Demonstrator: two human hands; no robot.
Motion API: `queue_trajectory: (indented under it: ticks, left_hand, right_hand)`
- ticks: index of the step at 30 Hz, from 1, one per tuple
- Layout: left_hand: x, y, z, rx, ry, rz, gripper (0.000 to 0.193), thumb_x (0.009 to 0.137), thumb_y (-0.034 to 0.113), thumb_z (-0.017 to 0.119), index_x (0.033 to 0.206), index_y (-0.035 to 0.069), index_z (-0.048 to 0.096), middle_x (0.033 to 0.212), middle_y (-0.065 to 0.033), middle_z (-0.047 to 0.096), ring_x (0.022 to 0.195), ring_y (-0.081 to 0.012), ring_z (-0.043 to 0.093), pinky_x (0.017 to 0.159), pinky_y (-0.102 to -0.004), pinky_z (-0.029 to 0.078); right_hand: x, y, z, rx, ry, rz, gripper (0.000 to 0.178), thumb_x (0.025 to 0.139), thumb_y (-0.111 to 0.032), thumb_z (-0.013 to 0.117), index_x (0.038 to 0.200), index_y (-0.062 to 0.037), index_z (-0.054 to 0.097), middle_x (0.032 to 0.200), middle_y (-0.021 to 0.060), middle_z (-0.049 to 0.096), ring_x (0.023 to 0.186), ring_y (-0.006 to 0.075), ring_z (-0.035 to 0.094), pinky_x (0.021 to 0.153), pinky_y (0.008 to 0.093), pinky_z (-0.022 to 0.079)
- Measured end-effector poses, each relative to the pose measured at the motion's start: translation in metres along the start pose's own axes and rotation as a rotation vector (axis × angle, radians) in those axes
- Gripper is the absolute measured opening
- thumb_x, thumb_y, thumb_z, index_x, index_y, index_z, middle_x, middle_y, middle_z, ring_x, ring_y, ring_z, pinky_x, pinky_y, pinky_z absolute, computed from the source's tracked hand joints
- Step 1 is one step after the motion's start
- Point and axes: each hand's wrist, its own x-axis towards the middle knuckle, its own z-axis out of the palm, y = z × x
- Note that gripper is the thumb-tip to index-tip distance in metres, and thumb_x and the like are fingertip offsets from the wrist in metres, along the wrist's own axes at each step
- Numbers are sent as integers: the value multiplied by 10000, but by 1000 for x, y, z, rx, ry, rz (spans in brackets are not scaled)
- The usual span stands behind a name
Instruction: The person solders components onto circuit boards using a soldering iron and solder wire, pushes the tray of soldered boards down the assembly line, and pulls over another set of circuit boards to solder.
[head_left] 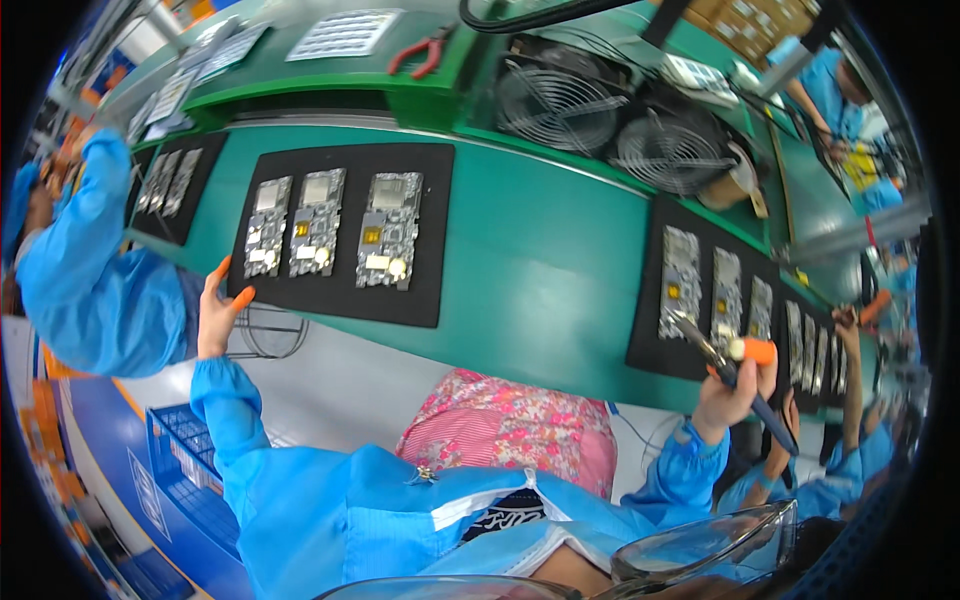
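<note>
A black mat (340, 160) lies on the green bench at my left, bearing three circuit boards: one at its left (267, 225), one in the middle (317, 222) and one at its right (388, 230). My left hand (213, 320), in orange finger cots, grips the mat's near left corner between thumb and forefinger. In my right hand (735, 395), also with an orange finger cot, are pliers (715, 358) with metal jaws and dark handles. Their tip is over or close to a circuit board (681, 275) on a second black mat (645, 340); whether they touch cannot be told.
Two fans with wire guards (558, 108) stand behind the bench. Red-handled pliers (420, 55) and a printed sheet (345, 35) lie on the raised shelf. Co-workers in blue sit at left (100, 280) and right. A blue crate (185, 450) stands on the floor; a floral cloth (520, 430) covers my lap.
</note>
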Motion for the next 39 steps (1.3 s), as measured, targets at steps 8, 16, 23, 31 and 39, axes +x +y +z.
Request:
queue_trajectory:
  ticks: [8,16,23,31,39]
  left_hand:
    - [-58,78,99,-10,-61,104,641,643,-35,725,1232,7,477,1104,-2,491,559,-6,351,438,-142,282]
    - [-84,133,165,95,-121,70,651,624,2,762,1211,-11,480,1062,-46,447,803,-93,514,511,-171,406]
    - [-85,147,187,94,-175,87,661,614,1,767,1207,-17,474,1069,-61,447,816,-90,524,519,-188,449]
    - [-111,159,228,1,-212,204,717,545,7,808,1183,-17,481,1083,-106,465,974,-221,513,769,-276,480]
    - [-144,184,268,15,-243,284,745,549,69,821,1199,-20,467,1057,-83,466,898,-175,536,530,-232,456]
  right_hand:
    - [-8,-9,30,-4,1,77,286,779,-227,550,861,47,539,755,80,548,637,115,506,593,226,403]
    - [-17,-2,21,-3,-79,155,319,788,-252,573,884,48,519,799,92,549,702,114,504,637,231,412]
    - [-17,1,20,-40,-3,123,317,776,-251,579,884,40,518,819,99,558,716,121,518,646,228,421]
    - [-13,2,1,-51,-2,185,324,757,-263,558,860,43,522,774,104,563,659,125,533,601,222,438]
    - [-10,1,1,-24,16,184,316,754,-261,552,840,41,517,766,105,554,659,138,541,610,235,450]
